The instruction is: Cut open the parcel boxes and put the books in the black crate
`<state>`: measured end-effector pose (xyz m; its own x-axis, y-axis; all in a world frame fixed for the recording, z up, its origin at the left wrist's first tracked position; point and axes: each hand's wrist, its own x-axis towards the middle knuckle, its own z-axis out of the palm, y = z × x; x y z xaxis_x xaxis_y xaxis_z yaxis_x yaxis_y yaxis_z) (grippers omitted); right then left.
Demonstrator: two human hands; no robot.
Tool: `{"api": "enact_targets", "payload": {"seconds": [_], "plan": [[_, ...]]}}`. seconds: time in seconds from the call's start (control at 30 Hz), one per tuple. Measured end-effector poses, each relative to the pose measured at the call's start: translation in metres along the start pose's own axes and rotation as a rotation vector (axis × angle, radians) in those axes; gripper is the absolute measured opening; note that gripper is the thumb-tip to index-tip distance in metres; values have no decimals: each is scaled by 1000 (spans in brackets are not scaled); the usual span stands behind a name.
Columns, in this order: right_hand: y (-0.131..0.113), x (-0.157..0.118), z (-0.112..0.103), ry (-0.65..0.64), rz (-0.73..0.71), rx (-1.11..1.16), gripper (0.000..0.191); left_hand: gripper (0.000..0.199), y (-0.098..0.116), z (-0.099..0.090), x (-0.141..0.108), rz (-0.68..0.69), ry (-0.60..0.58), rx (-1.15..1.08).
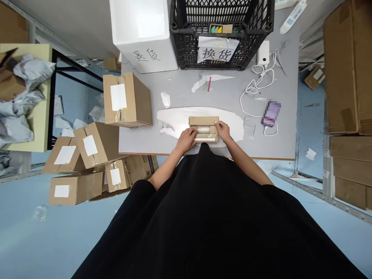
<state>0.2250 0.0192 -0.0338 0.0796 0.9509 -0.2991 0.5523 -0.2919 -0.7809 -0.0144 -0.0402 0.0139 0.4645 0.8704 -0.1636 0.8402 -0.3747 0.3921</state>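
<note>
A small cardboard box point(204, 120) lies with its flaps open on a white sheet point(174, 114) near the table's front edge. Something pale shows inside it, too small to make out. My left hand point(186, 139) rests on the box's left side, its fingers curled over the edge. At the right end, my right hand point(223, 131) pinches the corner of the box with thumb and fingers. Clear tape glints along the near side of the box.
A taped carton point(141, 99) stands at the table's left, with more cartons point(97, 143) stacked below. At the back are a white bin point(145, 50) and a black crate point(252, 46). A phone point(271, 113), white cable point(252, 90) and scissors point(279, 60) lie to the right.
</note>
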Motion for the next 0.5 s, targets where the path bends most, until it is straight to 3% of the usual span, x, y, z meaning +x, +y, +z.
{"api": "enact_targets", "payload": {"seconds": [0.13, 0.27, 0.5], "plan": [[1, 4, 1, -8, -29, -44, 49, 31, -4, -11, 8, 22, -120, 82], [1, 5, 1, -10, -31, -87, 44, 22, -1, -11, 2, 75, -118, 158], [2, 5, 1, 1, -33, -91, 42, 44, 7, 12, -31, 117, -103, 169]]}}
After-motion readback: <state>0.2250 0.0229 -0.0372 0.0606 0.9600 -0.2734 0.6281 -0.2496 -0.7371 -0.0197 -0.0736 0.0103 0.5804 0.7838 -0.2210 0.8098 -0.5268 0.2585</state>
